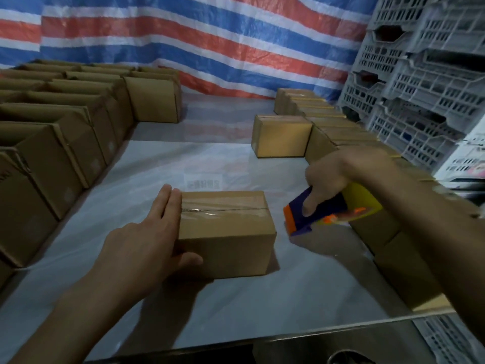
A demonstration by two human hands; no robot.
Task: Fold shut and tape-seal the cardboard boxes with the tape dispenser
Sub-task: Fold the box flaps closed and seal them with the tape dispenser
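A small cardboard box (231,232) sits in the middle of the table, its top flaps folded shut with clear tape running along the seam. My left hand (147,240) grips its left end, fingers lying over the top edge and thumb against the front face. Just right of the box, my right hand (328,179) holds the tape dispenser (322,214), purple with an orange blade end and a yellowish tape roll. The dispenser hovers beside the box's right end, not touching it.
Open-topped boxes (52,143) crowd the left side of the grey table (183,158). Closed boxes (282,137) line the right side, with more under my right arm. Grey plastic crates (420,82) are stacked at the right. A striped tarp (196,40) hangs behind.
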